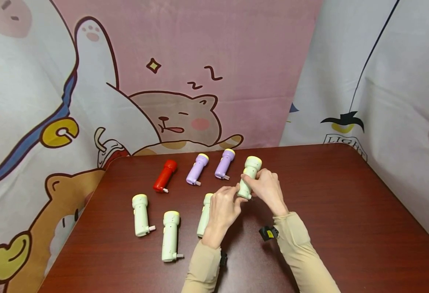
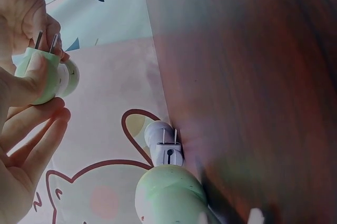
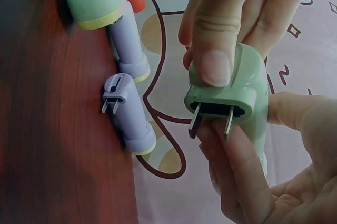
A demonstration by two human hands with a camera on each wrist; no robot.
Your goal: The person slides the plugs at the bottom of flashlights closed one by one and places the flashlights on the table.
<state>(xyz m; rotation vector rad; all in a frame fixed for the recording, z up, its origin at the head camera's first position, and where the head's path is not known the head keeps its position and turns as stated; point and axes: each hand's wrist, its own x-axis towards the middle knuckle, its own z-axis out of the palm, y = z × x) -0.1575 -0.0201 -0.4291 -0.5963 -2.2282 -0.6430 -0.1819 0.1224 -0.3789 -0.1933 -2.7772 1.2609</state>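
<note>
Both hands hold one pale green plug-in flashlight (image 1: 251, 167) just above the dark red table (image 1: 328, 211), its yellow-rimmed head pointing away from me. My right hand (image 1: 267, 187) grips the body. My left hand (image 1: 223, 205) pinches the near end, where the plug sits. The right wrist view shows the flashlight (image 3: 247, 76) end-on, two metal prongs folded out, a thumb (image 3: 213, 63) lying on the casing above them and a finger touching the prongs from below. In the left wrist view the flashlight (image 2: 55, 76) has its prongs pointing up, with my left thumb on its casing.
Several more flashlights lie on the table: a red one (image 1: 164, 176), two purple ones (image 1: 197, 169) (image 1: 224, 163), two green ones (image 1: 140, 215) (image 1: 170, 236), and a third green one (image 1: 204, 217) partly under my left wrist. A cartoon cloth backdrop (image 1: 185, 61) hangs behind the table.
</note>
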